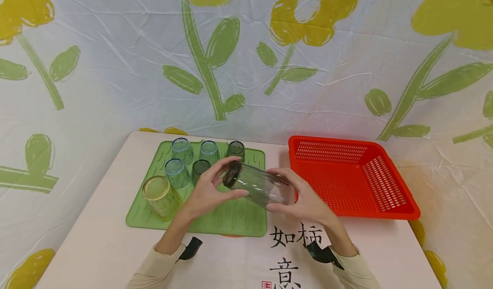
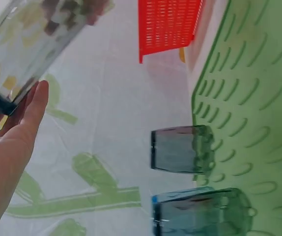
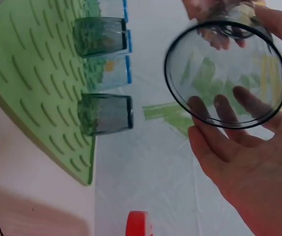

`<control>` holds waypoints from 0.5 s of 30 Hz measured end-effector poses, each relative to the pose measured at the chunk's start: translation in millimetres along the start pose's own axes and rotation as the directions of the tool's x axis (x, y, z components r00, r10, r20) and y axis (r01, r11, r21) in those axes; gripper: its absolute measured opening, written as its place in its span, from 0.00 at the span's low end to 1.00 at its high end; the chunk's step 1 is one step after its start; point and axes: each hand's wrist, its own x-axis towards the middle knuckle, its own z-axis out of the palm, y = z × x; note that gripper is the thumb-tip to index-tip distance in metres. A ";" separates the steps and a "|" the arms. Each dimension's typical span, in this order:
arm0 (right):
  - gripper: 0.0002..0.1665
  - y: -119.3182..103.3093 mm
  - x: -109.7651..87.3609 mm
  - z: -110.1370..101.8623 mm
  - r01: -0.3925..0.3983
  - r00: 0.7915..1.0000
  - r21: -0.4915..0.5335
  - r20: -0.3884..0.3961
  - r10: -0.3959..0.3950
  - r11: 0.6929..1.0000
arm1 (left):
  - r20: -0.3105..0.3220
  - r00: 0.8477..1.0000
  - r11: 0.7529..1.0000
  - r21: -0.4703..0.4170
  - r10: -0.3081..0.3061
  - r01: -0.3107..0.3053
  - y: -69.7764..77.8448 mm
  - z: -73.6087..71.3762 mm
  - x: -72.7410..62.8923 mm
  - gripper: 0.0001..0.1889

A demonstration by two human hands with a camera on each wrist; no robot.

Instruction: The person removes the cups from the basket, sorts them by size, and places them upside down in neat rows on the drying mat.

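Observation:
A tall clear grey drinking glass [image 1: 259,185] is held nearly sideways over the green mat [image 1: 231,227], its dark thick end to the left. My left hand [image 1: 209,188] grips that end between thumb and fingers. Around the other end curl the fingers of my right hand [image 1: 304,197]. In the right wrist view the round rim of the glass [image 3: 224,125] faces the camera, with fingertips showing through it. The left wrist view catches only part of the glass [image 2: 33,44] above the left hand [image 2: 13,147].
On the mat stand three small blue glasses [image 1: 177,173], two small grey ones [image 1: 236,150] and a larger yellow-green glass [image 1: 163,199]. A red perforated basket [image 1: 385,214] sits to the right. Behind the table [image 1: 104,224] hangs a flowered cloth [image 1: 246,66].

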 end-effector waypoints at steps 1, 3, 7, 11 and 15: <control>0.45 0.6 0.5 1.2 0.016 1.000 -0.012 0.015 -0.015 1.000 | 0.002 1.000 1.000 0.016 0.004 -0.004 2.3 0.9 0.3 0.41; 0.47 1.7 1.6 4.3 0.039 0.999 -0.020 0.034 -0.038 0.999 | 0.004 1.000 0.998 0.055 0.012 -0.012 7.1 2.9 0.7 0.41; 0.48 3.4 3.7 11.9 0.075 0.997 -0.063 0.038 -0.073 0.995 | -0.002 1.000 0.989 0.144 0.030 -0.030 14.6 7.1 1.6 0.41; 0.51 2.9 6.5 19.9 0.098 0.995 -0.086 0.042 -0.094 0.991 | -0.006 0.998 0.977 0.203 0.067 -0.064 18.0 11.8 2.8 0.42; 0.55 2.7 10.4 27.0 0.111 0.994 -0.061 0.025 -0.110 0.992 | -0.001 0.994 0.956 0.274 0.112 -0.107 17.9 16.9 4.3 0.42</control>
